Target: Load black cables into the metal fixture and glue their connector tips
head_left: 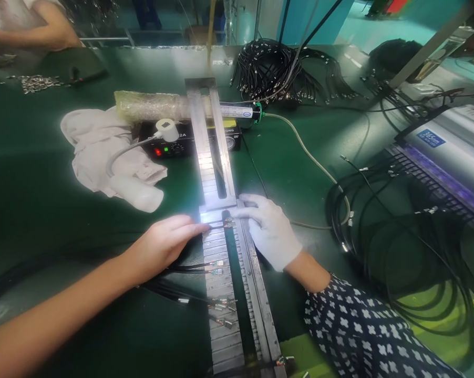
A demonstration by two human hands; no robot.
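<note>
My bare left hand [168,241] pinches a thin black cable [217,226] and holds its end across a long slotted metal fixture [223,289]. Metal connectors [229,222] at that end lie by the fixture's right rail. My right hand [270,228], in a white glove, rests on the rail with its fingers extended toward the connectors. Whether its fingertips grip anything cannot be made out. Nearer to me, several more cable ends [219,266] with metal tips lie in the slots, and loose metal connectors [223,320] sit below them.
Behind stand a black control box [177,149], a syringe tube [237,111] and a white cloth [91,142] with a white bottle [138,193]. A cable bundle [268,68] lies at the back. Coiled cables [398,252] and a silver lamp unit [450,142] occupy the right. Another person's arm [43,34] shows top left.
</note>
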